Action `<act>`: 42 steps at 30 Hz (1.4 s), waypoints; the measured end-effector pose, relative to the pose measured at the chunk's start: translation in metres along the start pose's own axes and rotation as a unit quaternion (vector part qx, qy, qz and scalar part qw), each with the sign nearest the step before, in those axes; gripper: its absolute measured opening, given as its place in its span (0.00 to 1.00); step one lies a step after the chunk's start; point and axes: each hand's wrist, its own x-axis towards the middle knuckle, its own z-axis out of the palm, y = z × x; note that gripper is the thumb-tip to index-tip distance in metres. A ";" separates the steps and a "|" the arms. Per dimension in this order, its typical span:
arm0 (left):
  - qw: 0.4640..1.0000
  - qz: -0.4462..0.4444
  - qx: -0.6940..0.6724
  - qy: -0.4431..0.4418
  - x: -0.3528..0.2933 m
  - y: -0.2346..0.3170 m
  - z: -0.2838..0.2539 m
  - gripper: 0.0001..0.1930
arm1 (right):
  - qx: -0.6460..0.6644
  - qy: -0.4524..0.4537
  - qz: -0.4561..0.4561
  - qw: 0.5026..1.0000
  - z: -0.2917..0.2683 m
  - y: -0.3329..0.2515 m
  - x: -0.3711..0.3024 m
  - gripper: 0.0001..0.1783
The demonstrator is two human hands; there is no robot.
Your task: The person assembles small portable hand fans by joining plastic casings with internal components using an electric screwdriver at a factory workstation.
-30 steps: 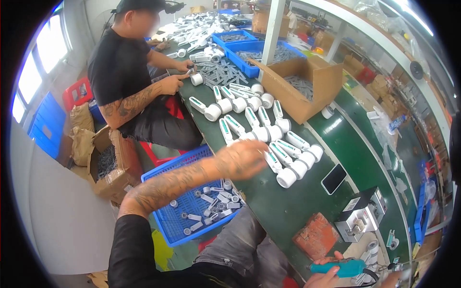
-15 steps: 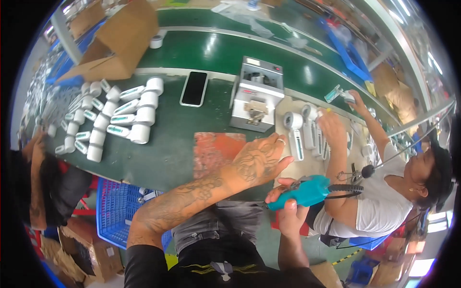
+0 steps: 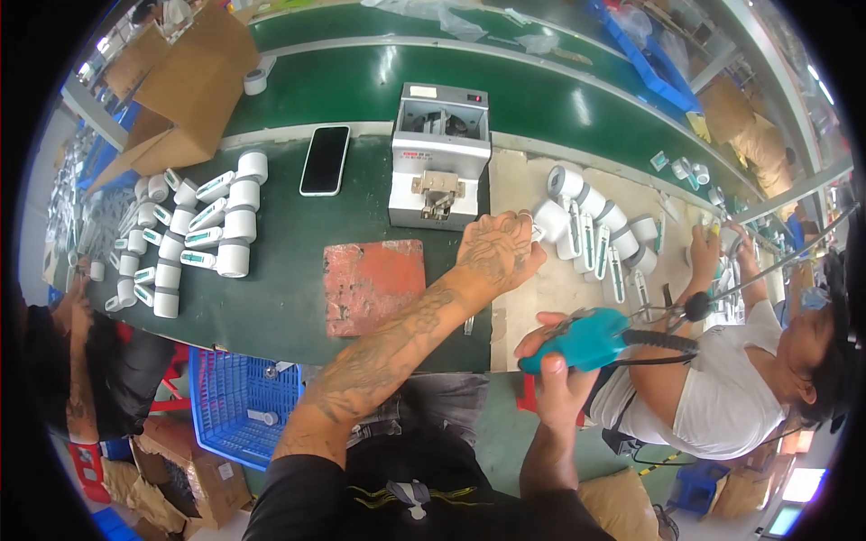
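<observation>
My left hand (image 3: 496,248) reaches across the green bench and touches the nearest white cylindrical device (image 3: 550,219) in a row of several such white devices (image 3: 600,230) lying on a pale board; whether the fingers grip it cannot be told. My right hand (image 3: 552,361) is low at the bench's front edge, closed around a teal electric screwdriver (image 3: 586,338) with a black cable running off to the right. A red-orange square mat (image 3: 373,284) lies just left of my left forearm.
A grey metal fixture machine (image 3: 440,155) stands behind my left hand, a black phone (image 3: 324,160) beside it. More white devices (image 3: 194,230) lie in rows at the left, by a cardboard box (image 3: 180,86). A blue crate (image 3: 244,406) sits below the bench. Persons work at the right (image 3: 722,388) and left (image 3: 81,361).
The view has swung from the left side of the bench to the right. My left hand has moved from the left rows of devices, past the mat, to the row at the right.
</observation>
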 end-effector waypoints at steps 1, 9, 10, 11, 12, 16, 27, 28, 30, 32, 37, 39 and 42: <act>1.000 -0.007 0.001 -0.004 -0.011 -0.004 -0.015 0.19 | 0.002 -0.002 0.007 1.000 -0.002 0.002 0.003 0.32; 0.977 0.179 -0.093 0.063 -0.095 -0.070 -0.101 0.14 | 0.029 0.057 -0.033 0.997 0.035 0.002 0.031 0.40; 0.978 0.177 -0.088 0.070 -0.099 -0.079 -0.106 0.13 | 0.064 0.023 -0.026 0.997 0.043 -0.001 0.038 0.41; 0.978 0.175 -0.089 0.074 -0.101 -0.089 -0.107 0.13 | 0.097 -0.010 -0.022 0.995 0.051 -0.003 0.046 0.42; 0.980 0.156 -0.109 0.057 -0.102 -0.100 -0.106 0.14 | 0.114 -0.007 -0.024 0.993 0.063 -0.004 0.056 0.45; 0.989 0.085 -0.115 -0.035 -0.090 -0.117 -0.125 0.13 | 0.143 0.005 -0.073 0.987 0.110 0.004 0.115 0.46; 0.992 0.084 -0.096 -0.005 -0.088 -0.128 -0.111 0.11 | 0.049 -0.014 -0.203 0.978 0.152 0.045 0.188 0.32; 0.991 0.084 -0.099 -0.008 -0.088 -0.128 -0.112 0.11 | 0.026 -0.037 -0.218 0.975 0.153 0.046 0.187 0.31; 0.990 0.088 -0.108 -0.007 -0.085 -0.129 -0.112 0.11 | 0.019 -0.031 -0.203 0.978 0.153 0.044 0.189 0.31; 0.990 0.087 -0.112 -0.007 -0.086 -0.132 -0.113 0.11 | 0.011 -0.021 -0.187 0.982 0.157 0.036 0.184 0.31; 0.990 0.077 -0.117 0.006 -0.086 -0.132 -0.113 0.12 | 0.022 -0.021 -0.095 0.995 0.150 0.027 0.159 0.37; 0.991 0.072 -0.108 -0.011 -0.084 -0.129 -0.117 0.12 | 0.015 -0.037 -0.096 0.995 0.147 0.021 0.149 0.38; 0.991 0.076 -0.106 -0.003 -0.086 -0.128 -0.116 0.12 | -0.005 -0.055 -0.107 0.993 0.149 0.020 0.142 0.40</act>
